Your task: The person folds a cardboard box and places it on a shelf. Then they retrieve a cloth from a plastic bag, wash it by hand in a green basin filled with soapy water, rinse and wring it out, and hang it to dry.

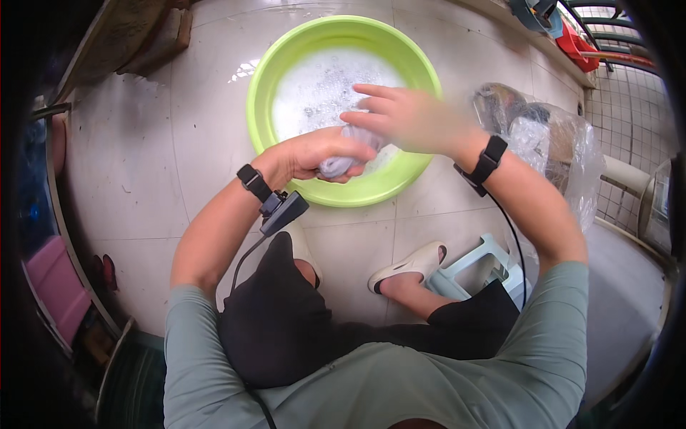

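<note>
A bunched, pale lavender-grey cloth point(336, 167) is gripped in my left hand point(316, 153), fingers wrapped around it, above the near part of a lime-green plastic basin point(343, 197). White soap suds point(316, 91) cover much of the water in the basin. My right hand point(396, 118) is blurred and hovers over the suds at the cloth's upper right end. Its fingers are spread and point left. Whether its palm touches the cloth cannot be seen, and its thumb is hidden.
Pale floor tiles point(214, 161) surround the basin. A light blue plastic stool point(487, 263) stands by my foot in a cream clog point(407, 266). Items in clear plastic wrap point(563, 139) lie at the right. A pink panel point(59, 289) is at the left edge. A cable point(509, 225) hangs from my right wrist strap.
</note>
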`<state>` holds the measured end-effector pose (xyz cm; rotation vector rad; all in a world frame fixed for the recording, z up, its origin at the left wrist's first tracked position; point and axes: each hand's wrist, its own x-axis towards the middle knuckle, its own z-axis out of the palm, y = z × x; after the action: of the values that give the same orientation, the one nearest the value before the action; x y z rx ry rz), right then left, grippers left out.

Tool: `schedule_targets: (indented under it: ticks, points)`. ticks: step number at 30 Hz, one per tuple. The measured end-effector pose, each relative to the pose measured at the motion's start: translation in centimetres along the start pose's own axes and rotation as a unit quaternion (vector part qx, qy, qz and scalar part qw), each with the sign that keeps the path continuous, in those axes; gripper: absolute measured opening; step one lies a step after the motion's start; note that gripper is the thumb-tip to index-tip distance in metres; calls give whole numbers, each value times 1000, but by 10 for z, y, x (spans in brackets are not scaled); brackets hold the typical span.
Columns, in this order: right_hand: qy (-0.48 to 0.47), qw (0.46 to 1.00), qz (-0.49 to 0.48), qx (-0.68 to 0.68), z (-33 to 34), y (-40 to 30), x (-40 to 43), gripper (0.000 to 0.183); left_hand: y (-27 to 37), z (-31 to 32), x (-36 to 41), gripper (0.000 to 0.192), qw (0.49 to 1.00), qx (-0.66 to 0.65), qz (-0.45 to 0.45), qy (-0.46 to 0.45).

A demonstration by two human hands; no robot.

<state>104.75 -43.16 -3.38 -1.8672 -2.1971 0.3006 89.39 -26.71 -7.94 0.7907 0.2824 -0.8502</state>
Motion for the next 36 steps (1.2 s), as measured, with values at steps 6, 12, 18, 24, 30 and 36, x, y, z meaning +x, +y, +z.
schedule_targets:
  ticks: [6,12,18,24,30,36]
  points:
    - [-43,992,103,61,20,-11,-4,37,-1,5,8,38,924,321,196,73]
    - [-102,966,232,56,43,-12,11,24,-1,-6,18,45,760,588,71,268]
    - [-87,934,316,141,50,-22,13,19,-5,-12,25,41,660,676,109,309]
    - [-17,874,399,279,68,-33,1,22,-3,-15,24,36,599,734,168,272]
    - [9,785,438,438,73,-37,-3,32,-4,-20,20,39,560,757,226,251]
    - [-75,855,378,348,57,-17,-3,45,-13,-13,23,50,464,754,358,297]
